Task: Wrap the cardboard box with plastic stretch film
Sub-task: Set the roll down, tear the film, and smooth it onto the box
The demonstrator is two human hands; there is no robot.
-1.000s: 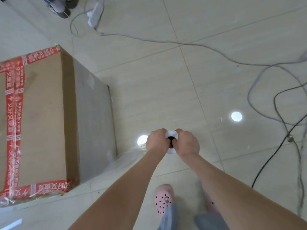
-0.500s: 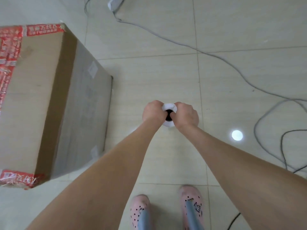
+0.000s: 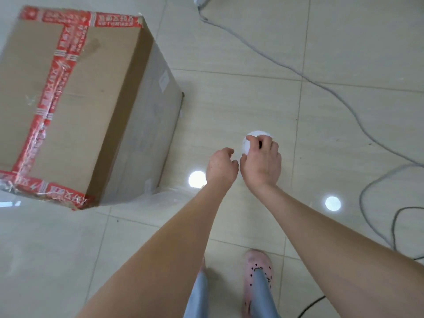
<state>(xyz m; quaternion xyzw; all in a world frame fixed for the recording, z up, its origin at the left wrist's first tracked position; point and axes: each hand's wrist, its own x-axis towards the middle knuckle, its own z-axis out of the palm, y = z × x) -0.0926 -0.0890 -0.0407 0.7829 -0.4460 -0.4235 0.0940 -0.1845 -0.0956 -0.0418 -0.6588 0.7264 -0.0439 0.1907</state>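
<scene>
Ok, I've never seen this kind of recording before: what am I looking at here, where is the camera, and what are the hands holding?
There is no machine here. A person wears one wide-angle camera on the head, so you look down along both bare arms to the tiled floor. At the left stands a cardboard box sealed with red tape. Thin clear stretch film runs from the box's near bottom corner towards the hands. The right hand grips the top of a white film roll, seen end-on. The left hand sits beside it with curled fingers; whether it holds anything I cannot tell. Cables lie across the floor, and a pink shoe shows below.
</scene>
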